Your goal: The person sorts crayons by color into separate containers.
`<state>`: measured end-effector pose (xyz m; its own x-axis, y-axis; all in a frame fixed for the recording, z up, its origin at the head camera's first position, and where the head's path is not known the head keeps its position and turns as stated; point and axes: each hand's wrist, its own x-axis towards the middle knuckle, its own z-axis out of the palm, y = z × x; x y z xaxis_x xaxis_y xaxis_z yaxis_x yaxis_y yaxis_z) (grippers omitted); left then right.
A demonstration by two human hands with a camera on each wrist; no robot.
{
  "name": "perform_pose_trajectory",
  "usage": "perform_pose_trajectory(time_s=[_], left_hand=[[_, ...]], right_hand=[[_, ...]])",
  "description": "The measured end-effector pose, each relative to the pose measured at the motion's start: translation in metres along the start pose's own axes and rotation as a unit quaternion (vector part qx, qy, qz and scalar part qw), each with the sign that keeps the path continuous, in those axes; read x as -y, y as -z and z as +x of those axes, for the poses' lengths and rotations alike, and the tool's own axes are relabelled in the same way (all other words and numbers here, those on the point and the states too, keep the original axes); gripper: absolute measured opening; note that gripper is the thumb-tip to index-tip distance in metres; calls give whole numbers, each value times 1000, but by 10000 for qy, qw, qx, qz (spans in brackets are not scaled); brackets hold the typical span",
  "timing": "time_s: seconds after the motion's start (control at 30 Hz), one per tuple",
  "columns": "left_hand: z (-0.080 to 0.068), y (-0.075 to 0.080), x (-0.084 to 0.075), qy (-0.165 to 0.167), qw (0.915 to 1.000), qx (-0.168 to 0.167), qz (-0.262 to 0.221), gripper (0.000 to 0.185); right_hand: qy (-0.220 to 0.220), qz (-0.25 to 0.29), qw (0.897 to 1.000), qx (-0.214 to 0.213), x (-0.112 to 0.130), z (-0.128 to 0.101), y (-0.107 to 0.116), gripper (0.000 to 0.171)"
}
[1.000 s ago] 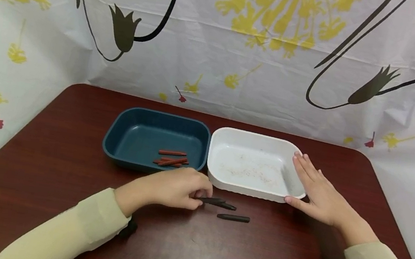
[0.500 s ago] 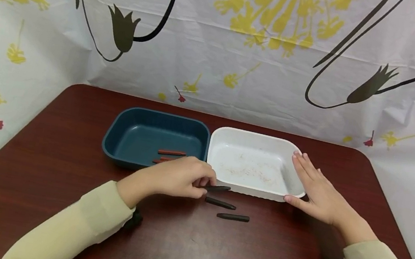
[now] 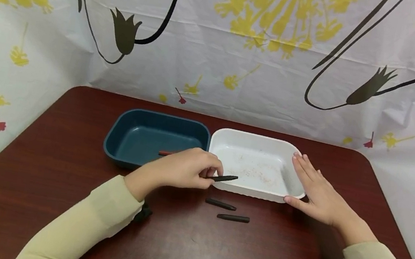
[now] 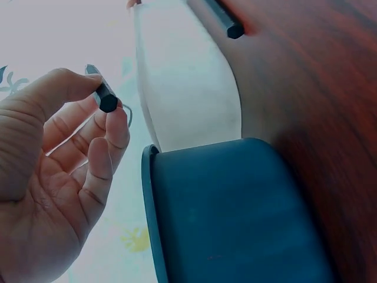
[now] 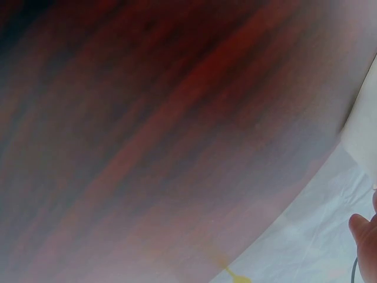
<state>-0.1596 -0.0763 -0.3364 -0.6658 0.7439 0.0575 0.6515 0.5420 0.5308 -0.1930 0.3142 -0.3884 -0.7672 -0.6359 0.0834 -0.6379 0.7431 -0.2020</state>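
L hand (image 3: 184, 172) pinches a black stick (image 3: 224, 178) btwn thumb & fingertips, held off the table at the near-left corner of the white tray (image 3: 250, 191). R hand (image 3: 317, 193) lies flat, fingers straight, against that tray's right rim. Two more black sticks (image 3: 221, 204) lie on the table (image 3: 44, 158) just near of the white tray. Blue tray (image 3: 125, 134) touches its left side, w/ a red stick (image 3: 165, 153) inside.

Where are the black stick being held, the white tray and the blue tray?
black stick (image 3: 226, 178), head view, on its free end past the fingers.
white tray (image 3: 250, 192), head view, on its near rim.
blue tray (image 3: 119, 129), head view, on its left wall.
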Motion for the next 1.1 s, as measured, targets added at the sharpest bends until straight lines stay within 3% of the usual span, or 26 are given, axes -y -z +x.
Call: perform_pose_trajectory(time_s=[0.33,0.83,1.1], left_hand=[[6,3,8,-8,9993,-382,-17,18],[27,3,21,-73,9986,-526,81,19],[34,2,27,59,9982,-601,-48,21]], right_hand=[[18,38,10000,-59,2,3,1,103],[48,47,9999,-89,3,1,0,102],[-9,65,9999,-125,2,-1,-1,102]])
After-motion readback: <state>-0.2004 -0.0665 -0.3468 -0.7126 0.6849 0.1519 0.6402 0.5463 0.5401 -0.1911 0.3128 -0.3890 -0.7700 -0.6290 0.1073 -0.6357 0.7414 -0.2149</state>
